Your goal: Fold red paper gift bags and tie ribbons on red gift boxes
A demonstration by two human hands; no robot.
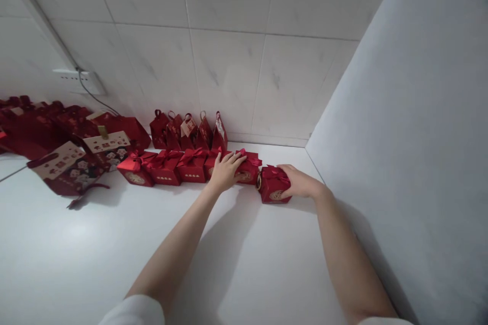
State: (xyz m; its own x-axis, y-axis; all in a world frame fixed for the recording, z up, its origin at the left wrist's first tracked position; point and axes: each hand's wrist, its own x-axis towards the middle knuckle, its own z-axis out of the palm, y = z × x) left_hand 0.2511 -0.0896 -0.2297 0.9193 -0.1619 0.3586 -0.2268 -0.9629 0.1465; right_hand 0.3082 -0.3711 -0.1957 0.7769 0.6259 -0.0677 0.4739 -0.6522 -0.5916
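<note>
At the right end of a row, my right hand (302,181) is wrapped round the right side of a red gift box (272,190) with a ribbon bow on top and a gold emblem on its front. That box stands slightly apart from the row and nearer to me. My left hand (225,171) lies over the row, its fingers stretched across the tops of two boxes, partly covering one red box (211,165) and touching the one to its right (249,175). Further left, more bow-tied boxes (163,175) stand side by side on the white tabletop (244,254).
Behind the row, several small red bags with loop handles (188,134) line the tiled wall (229,70). Larger red bags (70,165) crowd the left, below a power socket (78,82) with a cable. A white vertical panel (400,126) bounds the right side.
</note>
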